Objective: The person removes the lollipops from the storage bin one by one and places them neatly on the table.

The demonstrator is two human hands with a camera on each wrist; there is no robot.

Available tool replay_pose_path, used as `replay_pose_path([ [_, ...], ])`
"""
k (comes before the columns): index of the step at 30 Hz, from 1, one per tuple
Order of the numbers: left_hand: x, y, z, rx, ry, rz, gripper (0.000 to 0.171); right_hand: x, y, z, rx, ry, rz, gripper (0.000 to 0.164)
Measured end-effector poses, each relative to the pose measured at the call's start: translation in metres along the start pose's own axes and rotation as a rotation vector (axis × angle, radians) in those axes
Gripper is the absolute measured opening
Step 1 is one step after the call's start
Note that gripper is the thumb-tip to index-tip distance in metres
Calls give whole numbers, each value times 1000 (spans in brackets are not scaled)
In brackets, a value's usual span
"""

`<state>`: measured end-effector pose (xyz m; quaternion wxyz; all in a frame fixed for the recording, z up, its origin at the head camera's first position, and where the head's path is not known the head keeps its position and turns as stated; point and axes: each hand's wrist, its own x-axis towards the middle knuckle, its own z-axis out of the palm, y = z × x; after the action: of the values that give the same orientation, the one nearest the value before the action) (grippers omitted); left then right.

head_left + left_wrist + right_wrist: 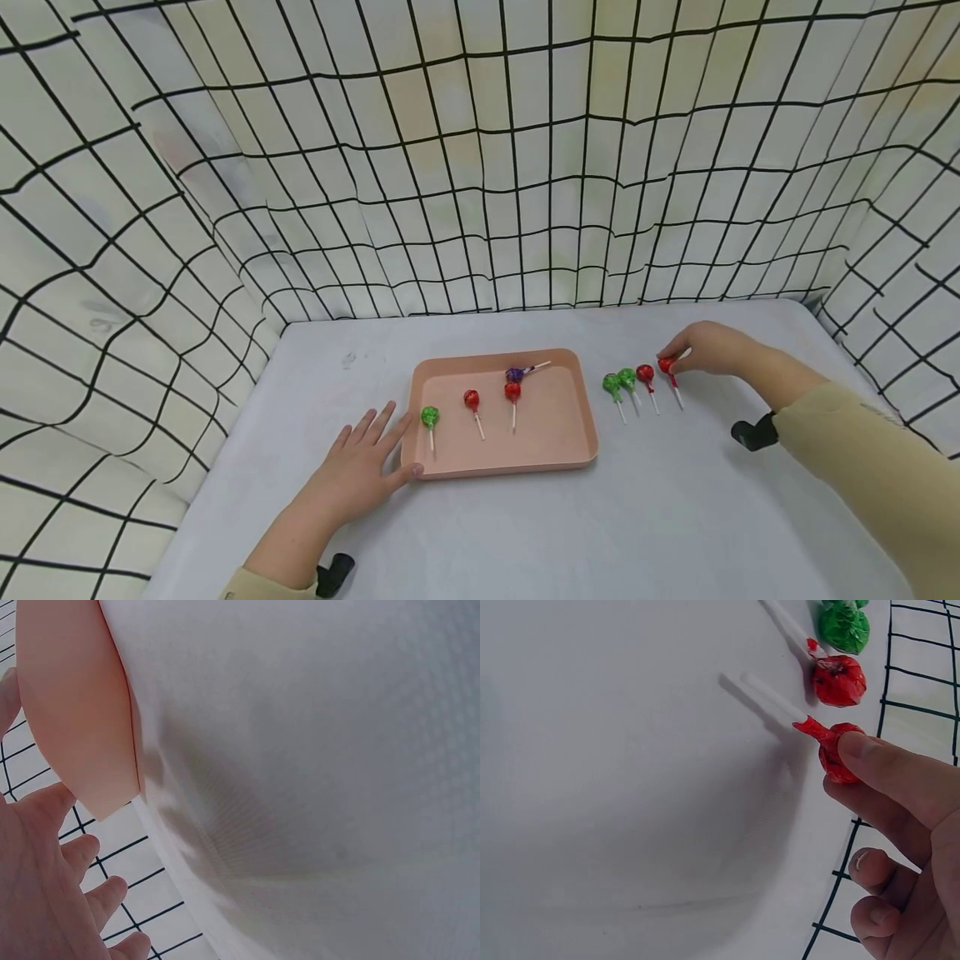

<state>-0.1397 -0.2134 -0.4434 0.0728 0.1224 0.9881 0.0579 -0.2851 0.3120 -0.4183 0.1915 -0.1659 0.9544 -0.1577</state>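
Note:
My right hand (712, 348) pinches the head of a red lollipop (829, 754) between thumb and finger, its white stick pointing toward the table's front. This lollipop is rightmost in a row with another red lollipop (646, 377) and two green lollipops (612, 384). At the left end of a pink tray (525, 463), my left hand (358, 475) lies with fingers spread, its thumb at the tray's near corner and forefinger along its side. In the tray are a green lollipop (430, 419), two red lollipops (472, 402) and a purple lollipop (514, 375).
The tray and the row stand on a white-covered table (660, 517). A white curtain with a black grid (525, 192) rises behind the table and along both sides. Black devices (754, 433) are worn at both wrists.

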Motion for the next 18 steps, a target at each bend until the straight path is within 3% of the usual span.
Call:
replay_pose_path([
  [18,-2,1,-3,-9,-2,0,84,6,-3,11,12,-14,-24,27],
])
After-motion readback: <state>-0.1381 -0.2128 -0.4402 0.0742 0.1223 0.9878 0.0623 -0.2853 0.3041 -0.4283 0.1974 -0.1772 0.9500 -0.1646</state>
